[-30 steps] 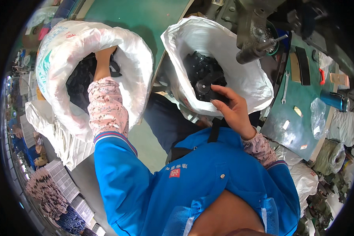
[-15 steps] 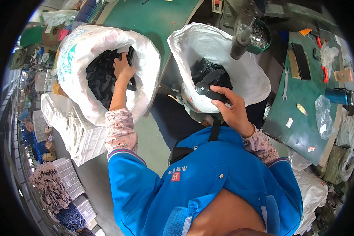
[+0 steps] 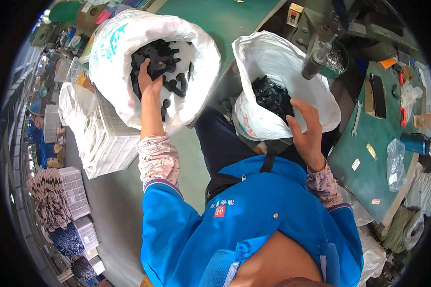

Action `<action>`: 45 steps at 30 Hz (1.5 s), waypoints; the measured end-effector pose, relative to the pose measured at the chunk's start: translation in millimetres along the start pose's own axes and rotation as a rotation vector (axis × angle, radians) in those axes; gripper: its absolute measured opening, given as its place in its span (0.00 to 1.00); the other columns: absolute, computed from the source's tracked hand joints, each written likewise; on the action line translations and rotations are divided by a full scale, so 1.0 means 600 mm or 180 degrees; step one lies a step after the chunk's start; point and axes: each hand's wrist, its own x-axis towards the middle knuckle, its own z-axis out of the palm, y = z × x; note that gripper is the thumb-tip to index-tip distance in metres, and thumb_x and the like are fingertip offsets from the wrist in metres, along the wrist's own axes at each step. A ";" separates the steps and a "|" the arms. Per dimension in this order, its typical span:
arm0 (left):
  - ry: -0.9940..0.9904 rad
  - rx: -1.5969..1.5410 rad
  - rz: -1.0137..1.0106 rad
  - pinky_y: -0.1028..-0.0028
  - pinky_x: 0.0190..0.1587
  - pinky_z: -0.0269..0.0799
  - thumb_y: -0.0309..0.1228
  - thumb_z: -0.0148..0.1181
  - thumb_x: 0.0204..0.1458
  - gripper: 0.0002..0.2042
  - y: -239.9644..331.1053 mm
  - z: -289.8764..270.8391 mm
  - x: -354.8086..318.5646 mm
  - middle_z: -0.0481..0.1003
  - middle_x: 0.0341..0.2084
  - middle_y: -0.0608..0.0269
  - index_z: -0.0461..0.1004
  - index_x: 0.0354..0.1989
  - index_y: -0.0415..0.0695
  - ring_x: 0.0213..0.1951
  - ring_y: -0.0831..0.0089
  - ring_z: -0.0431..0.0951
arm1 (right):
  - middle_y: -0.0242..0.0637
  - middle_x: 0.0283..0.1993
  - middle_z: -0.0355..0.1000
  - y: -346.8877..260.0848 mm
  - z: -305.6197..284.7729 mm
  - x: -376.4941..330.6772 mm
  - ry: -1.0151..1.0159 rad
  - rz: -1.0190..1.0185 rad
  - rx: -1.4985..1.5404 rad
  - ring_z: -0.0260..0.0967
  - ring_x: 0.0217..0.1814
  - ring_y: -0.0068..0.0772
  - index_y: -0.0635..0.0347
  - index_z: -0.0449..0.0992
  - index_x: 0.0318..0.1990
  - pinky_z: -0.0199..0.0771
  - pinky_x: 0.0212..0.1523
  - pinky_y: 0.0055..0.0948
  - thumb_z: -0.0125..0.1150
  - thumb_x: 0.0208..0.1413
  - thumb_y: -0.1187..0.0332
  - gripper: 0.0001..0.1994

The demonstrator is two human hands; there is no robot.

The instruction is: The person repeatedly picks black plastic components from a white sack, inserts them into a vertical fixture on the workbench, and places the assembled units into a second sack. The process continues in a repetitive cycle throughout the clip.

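In the head view, I see the person's left hand (image 3: 151, 86) inside the left bag (image 3: 196, 60), its thumb and palm closed about some of the black parts (image 3: 167, 60), the rest of its fingers hidden. A few loose parts lie on the bag's white lining. The mouth is folded back wide, probably so an arm can dip in freely. The right hand (image 3: 310, 131) is at the near rim of the right bag (image 3: 256, 119), thumb and fingers apart with nothing between them; more black parts lie down inside. Both bags stand close to the body, likely to keep them in easy reach.

A white crate (image 3: 119, 149) sits just beside the left bag. To the right, a green table (image 3: 347, 165) carries a wrench (image 3: 357, 118), a clear plastic bag (image 3: 395, 165) and a blue flask (image 3: 415, 143). A dark machine (image 3: 315, 60) leans over the right bag, near a green tray of small metal pieces (image 3: 337, 60). Crates (image 3: 74, 193) line the workshop floor at left.
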 end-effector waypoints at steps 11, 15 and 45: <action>-0.0549 -0.0971 -0.0555 0.58 0.47 0.78 0.16 0.55 0.50 0.19 -0.028 -0.051 -0.015 0.67 0.50 0.43 0.67 0.52 0.43 0.49 0.45 0.71 | 0.41 0.45 0.74 -0.021 0.047 -0.014 -0.0647 -0.0218 0.0128 0.68 0.49 0.42 0.62 0.76 0.45 0.67 0.50 0.32 0.60 0.49 0.79 0.13; -0.0557 -0.0509 -0.0320 0.66 0.41 0.79 0.15 0.55 0.50 0.22 -0.041 -0.060 -0.035 0.67 0.50 0.46 0.66 0.54 0.46 0.47 0.50 0.73 | 0.42 0.43 0.73 -0.026 0.059 -0.005 -0.0703 -0.0320 0.0174 0.68 0.46 0.44 0.61 0.75 0.44 0.67 0.47 0.33 0.60 0.49 0.79 0.13; -0.2136 0.0006 -0.0721 0.73 0.37 0.76 0.18 0.55 0.49 0.29 -0.232 0.168 -0.360 0.73 0.42 0.40 0.54 0.61 0.42 0.36 0.65 0.77 | 0.39 0.41 0.72 -0.034 -0.024 0.060 -0.1149 0.2133 0.3165 0.66 0.33 0.21 0.59 0.61 0.62 0.68 0.35 0.20 0.44 0.66 0.64 0.20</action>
